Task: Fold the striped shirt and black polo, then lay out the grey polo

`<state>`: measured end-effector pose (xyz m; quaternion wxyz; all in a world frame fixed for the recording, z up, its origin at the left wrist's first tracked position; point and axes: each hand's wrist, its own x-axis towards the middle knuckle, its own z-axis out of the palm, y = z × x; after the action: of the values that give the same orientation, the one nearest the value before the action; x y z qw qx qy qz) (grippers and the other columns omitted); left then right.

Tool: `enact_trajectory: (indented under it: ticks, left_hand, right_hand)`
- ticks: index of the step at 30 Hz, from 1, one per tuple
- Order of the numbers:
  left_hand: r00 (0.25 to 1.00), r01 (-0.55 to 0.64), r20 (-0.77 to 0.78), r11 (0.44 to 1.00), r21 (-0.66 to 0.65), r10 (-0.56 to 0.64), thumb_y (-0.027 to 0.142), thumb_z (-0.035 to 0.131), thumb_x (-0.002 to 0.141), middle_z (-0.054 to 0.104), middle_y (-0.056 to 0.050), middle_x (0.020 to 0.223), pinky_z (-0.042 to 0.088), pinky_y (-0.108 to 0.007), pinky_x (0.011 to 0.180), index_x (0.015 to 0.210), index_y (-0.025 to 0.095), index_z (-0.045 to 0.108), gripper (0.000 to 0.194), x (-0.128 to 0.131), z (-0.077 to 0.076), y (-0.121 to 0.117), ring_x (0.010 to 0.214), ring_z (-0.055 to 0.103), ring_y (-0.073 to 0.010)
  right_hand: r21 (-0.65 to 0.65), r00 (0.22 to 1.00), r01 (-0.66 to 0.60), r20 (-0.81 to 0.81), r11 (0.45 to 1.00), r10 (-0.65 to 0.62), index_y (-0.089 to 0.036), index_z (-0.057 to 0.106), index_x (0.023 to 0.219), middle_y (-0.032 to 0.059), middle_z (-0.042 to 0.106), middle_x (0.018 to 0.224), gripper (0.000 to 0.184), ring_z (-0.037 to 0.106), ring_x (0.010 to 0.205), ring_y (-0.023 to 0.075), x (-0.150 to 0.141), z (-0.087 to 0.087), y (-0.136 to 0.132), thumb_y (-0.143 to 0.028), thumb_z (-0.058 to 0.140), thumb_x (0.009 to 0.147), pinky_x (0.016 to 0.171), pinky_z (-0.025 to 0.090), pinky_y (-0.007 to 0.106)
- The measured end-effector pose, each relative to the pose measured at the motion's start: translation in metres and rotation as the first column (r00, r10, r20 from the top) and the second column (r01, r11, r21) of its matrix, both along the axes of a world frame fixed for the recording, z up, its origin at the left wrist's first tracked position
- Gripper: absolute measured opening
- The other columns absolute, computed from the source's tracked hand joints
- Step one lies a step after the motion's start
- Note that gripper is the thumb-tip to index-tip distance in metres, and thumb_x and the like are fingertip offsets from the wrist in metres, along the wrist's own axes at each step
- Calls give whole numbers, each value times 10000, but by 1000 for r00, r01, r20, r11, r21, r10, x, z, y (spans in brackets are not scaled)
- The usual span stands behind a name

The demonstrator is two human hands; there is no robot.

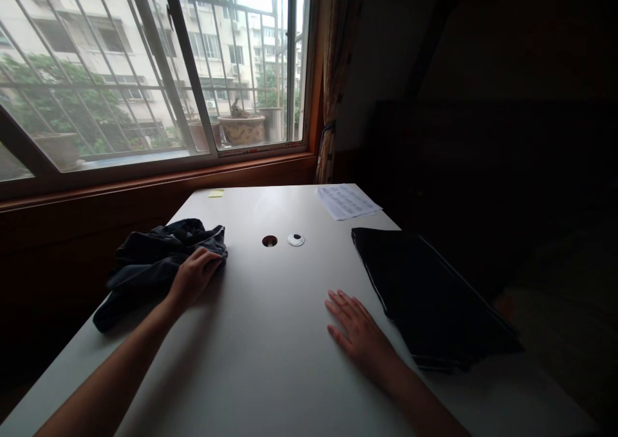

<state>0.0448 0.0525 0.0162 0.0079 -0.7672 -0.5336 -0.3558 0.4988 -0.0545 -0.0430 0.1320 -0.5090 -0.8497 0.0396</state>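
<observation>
On the left side of the white table [270, 334] lies a crumpled dark garment [154, 263], its exact kind unclear. My left hand [194, 275] is closed on the right edge of this cloth, with the fingertips partly hidden. My right hand [356, 334] rests palm down on the tabletop, fingers stretched out and holding nothing. Just to the right of it, a flat, folded black garment [425, 289] with thin light edging lies along the table's right side, its far end near the papers.
A round hole [269, 241] and its loose round cover [296, 239] are at mid-table. Printed papers [347, 201] lie at the far right corner, a yellow sticky note [216, 193] at the far left. Behind stand a barred window [145, 70] and a tied curtain [333, 83].
</observation>
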Motion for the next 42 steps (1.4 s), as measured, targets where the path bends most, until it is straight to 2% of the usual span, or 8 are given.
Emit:
enact_trajectory:
  ticks: [4, 13, 19, 26, 31, 35, 39, 42]
  left_hand:
    - [941, 336, 94, 932, -138, -326, 281, 543, 984, 618, -58, 928, 504, -277, 739, 973, 199, 703, 180, 65, -1, -39, 801, 622, -159]
    - [575, 780, 113, 501, -376, -810, 230, 610, 932, 676, -83, 1062, 541, -283, 806, 1220, 249, 653, 292, 154, 18, -129, 910, 660, -183]
    - [697, 651, -20, 645, -401, -716, 303, 775, 791, 519, -142, 1405, 544, -398, 960, 1507, 328, 400, 809, 131, 8, -127, 1155, 612, -281]
    - [797, 481, -219, 811, -333, -563, 92, 466, 930, 681, -75, 980, 544, -308, 778, 1177, 259, 677, 365, 83, -9, -96, 887, 643, -203]
    - [985, 134, -74, 966, -221, -154, 135, 438, 925, 689, -61, 1080, 543, -311, 802, 1163, 251, 677, 357, 28, -5, -72, 935, 680, -211]
    - [998, -42, -55, 960, -277, 27, 122, 468, 844, 689, -53, 1131, 546, -356, 865, 1139, 255, 688, 390, -5, 0, -67, 992, 681, -242]
    - [993, 91, -47, 954, -287, -109, 159, 499, 863, 666, -68, 1256, 509, -414, 1021, 1135, 282, 714, 368, 0, 9, -87, 1179, 622, -273]
    - [965, 239, -32, 923, -302, -260, 211, 519, 926, 614, -63, 1366, 474, -416, 1086, 1256, 323, 660, 376, 33, 26, -116, 1319, 529, -268]
  right_hand:
    - [39, 1000, -10, -1, 999, 10, -271, 447, 1514, 45, 366, 1615, 511, 307, 1502, 254, 0, -2, 0, -425, 424, 1028, 1226, 280, 500]
    - [92, 984, 21, -180, 996, -4, -248, 142, 1616, 101, 361, 1614, 670, 364, 1471, 244, 4, -5, -1, -312, 431, 1015, 1217, 299, 506]
    - [-20, 938, -103, -334, 995, 90, -244, 574, 1348, 93, 637, 1332, 487, 548, 1280, 269, 3, 10, -2, -143, 467, 884, 1130, 399, 485]
    - [-182, 754, -40, -650, 982, -90, -229, 675, 942, 51, 694, 909, 224, 645, 872, 243, 1, 21, -6, -170, 497, 819, 793, 521, 363]
    - [-383, 491, -131, -827, 914, -275, -207, 682, 887, 24, 688, 818, 141, 638, 794, 224, 0, 36, -12, -232, 558, 827, 735, 509, 334]
    - [-460, 258, -291, -882, 839, -394, -198, 693, 863, 35, 669, 774, 209, 629, 754, 215, -11, 43, -13, -388, 608, 887, 738, 524, 348]
    - [-449, 29, -312, -885, 837, -464, -215, 699, 870, 23, 647, 774, 261, 613, 740, 198, -40, 49, -4, -472, 709, 827, 691, 531, 315]
    - [-401, 36, -449, -901, 798, -432, -214, 701, 913, 20, 655, 836, 253, 628, 771, 186, -73, 64, 7, -463, 697, 864, 717, 549, 314]
